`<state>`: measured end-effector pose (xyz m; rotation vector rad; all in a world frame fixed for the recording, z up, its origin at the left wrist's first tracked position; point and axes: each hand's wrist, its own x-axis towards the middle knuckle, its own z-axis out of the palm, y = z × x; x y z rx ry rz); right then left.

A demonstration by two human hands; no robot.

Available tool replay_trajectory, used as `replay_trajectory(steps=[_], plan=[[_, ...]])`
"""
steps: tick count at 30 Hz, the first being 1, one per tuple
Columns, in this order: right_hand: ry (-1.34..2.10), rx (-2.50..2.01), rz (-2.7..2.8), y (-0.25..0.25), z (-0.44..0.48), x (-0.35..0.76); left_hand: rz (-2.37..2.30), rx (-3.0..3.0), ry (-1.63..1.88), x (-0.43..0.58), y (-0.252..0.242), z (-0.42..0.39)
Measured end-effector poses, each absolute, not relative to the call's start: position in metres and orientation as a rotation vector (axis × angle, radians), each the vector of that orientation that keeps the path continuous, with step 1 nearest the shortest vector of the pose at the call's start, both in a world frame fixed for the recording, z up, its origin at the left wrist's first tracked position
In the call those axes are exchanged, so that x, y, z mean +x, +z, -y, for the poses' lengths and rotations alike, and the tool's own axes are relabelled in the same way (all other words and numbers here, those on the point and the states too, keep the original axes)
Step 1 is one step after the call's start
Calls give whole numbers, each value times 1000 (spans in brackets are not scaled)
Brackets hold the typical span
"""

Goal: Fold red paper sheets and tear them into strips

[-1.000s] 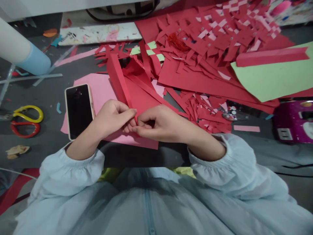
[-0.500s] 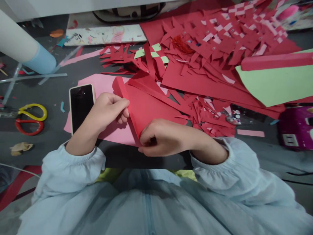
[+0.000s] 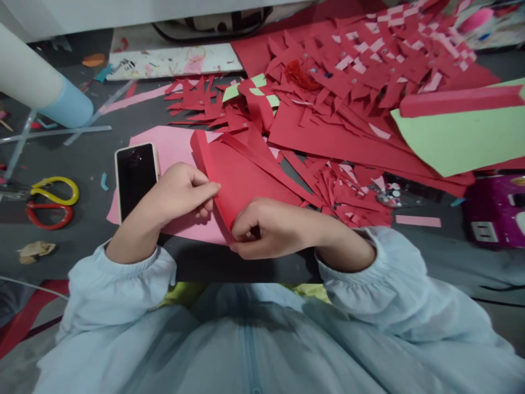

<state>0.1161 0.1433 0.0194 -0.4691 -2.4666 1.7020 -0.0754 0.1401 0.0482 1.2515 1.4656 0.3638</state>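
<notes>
A sheet of red paper (image 3: 250, 172) lies in front of me with its left edge folded over in a narrow strip. My left hand (image 3: 186, 191) pinches that folded edge between thumb and fingers, about midway along. At the near end of the same edge, my right hand (image 3: 262, 227) is closed on the paper, its fingers curled. Under the red sheet and my left hand is a pink sheet of paper (image 3: 191, 227). A phone (image 3: 135, 175) with a dark screen rests on the pink sheet, beside my left wrist.
Scissors (image 3: 53, 202) with yellow and red handles lie at the left, below a white and blue cylinder (image 3: 69, 101). Red cut strips (image 3: 353, 197) are heaped at the right. Green paper (image 3: 459, 137) and a purple box (image 3: 496, 213) are farther right.
My left hand has slid slightly down along the folded edge toward me. The fold's far end has opened a little, and the right hand stays almost in place.
</notes>
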Motion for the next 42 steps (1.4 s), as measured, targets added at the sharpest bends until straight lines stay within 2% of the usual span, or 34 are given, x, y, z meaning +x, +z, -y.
replay_trajectory(steps=[12,19,29,33,37,42], plan=[[1907,-280,2486,17,-143,116,-1701,1425,460,-77,41,-139],[2182,-137,2413,17,-141,116,-1863,1508,521,-81,30,-142],[2397,-32,2378,18,-140,117,-1901,1584,611,-84,23,-145],[2422,-40,2378,20,-145,117,-1862,1538,752,-84,23,-146],[2193,-337,2281,19,-148,118,-1749,1440,926,-82,26,-146],[1766,-883,1764,8,-151,110,-1586,1448,1053,-79,27,-143]])
